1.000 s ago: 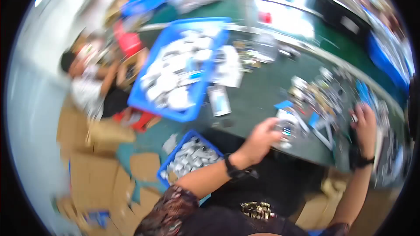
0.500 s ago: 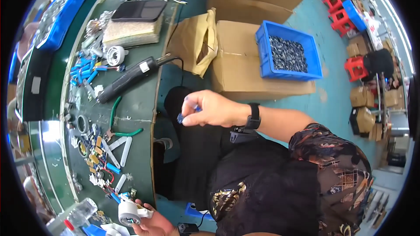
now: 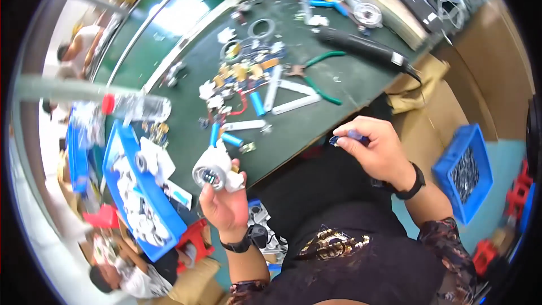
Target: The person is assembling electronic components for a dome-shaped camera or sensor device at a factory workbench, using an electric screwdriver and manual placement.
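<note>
My left hand (image 3: 224,212) holds a white round plastic housing (image 3: 230,174) at the bench's near edge. A round opening in it shows something dark and shiny inside. To the right and slightly higher, my right hand (image 3: 375,149) is closed in a pinch. A small dark blue part (image 3: 334,140) pokes out between its thumb and fingertips, and more blue shows inside the curled fingers. Its exact kind is too small to tell. The two hands are apart. Just beyond the housing lie blue cylindrical cells (image 3: 231,139) and a flat white strip (image 3: 244,126).
Green-handled pliers (image 3: 323,56), a black corded cylindrical tool (image 3: 358,45) and scattered small parts lie on the green bench (image 3: 305,127). At left are a clear bottle (image 3: 148,108) and a blue tray (image 3: 125,135) of white parts. A blue bin (image 3: 479,141) of small dark pieces stands at right.
My view has swung toward the left side of the bench. My right hand has come closer to the left hand, still pinching the small blue part. The left hand keeps the housing.
</note>
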Available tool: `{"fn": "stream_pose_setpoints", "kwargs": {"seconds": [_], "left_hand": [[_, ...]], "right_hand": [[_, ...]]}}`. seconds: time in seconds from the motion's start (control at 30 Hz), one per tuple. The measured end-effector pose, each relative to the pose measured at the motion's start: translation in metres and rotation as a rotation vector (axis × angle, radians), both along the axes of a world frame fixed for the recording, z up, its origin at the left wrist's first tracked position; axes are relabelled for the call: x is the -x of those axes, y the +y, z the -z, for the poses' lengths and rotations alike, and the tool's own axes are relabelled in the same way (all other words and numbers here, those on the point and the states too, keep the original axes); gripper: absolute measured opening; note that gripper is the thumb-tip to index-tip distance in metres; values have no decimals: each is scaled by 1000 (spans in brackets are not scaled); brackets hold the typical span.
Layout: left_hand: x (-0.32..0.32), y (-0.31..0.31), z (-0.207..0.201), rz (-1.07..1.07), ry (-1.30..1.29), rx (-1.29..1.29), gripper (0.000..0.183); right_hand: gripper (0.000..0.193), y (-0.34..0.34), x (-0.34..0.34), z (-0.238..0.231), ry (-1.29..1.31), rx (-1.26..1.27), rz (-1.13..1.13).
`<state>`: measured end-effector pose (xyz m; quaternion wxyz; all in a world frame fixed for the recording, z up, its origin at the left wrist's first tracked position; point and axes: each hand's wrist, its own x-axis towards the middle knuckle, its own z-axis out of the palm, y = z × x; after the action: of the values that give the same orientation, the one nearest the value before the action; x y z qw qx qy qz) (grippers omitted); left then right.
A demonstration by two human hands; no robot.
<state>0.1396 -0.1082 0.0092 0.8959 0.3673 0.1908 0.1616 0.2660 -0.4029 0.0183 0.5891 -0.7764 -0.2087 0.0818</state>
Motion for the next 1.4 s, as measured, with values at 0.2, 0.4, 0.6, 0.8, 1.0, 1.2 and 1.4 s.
{"fn": "stream_pose_setpoints", "kwargs": {"seconds": [0.2, 0.4, 0.6, 0.8, 1.0, 1.2, 1.4], "left_hand": [[-1, 3, -5, -153, 2, -91, 70], [-9, 3, -4, -175, -22, -213, 69], [-10, 4, 1, -132, -25, -256, 67], [-7, 4, 4, -84, -35, -271, 63], [-12, -7, -2, -65, -61, -250, 62], [-21, -26, -4, 49, -54, -122, 58], [-25, -43, -10, 89, 9, -93, 52]], "right_hand": [[11, 65, -17, -17, -224, 188, -174], [8, 94, -51, -28, -323, 374, -222], [13, 126, -98, -21, -360, 452, -164], [30, 133, -111, -15, -408, 422, -131], [35, 107, -55, -41, -5, 139, -337], [61, 110, -11, -35, 42, -60, -399], [60, 103, -6, -33, 213, 16, -422]]}}
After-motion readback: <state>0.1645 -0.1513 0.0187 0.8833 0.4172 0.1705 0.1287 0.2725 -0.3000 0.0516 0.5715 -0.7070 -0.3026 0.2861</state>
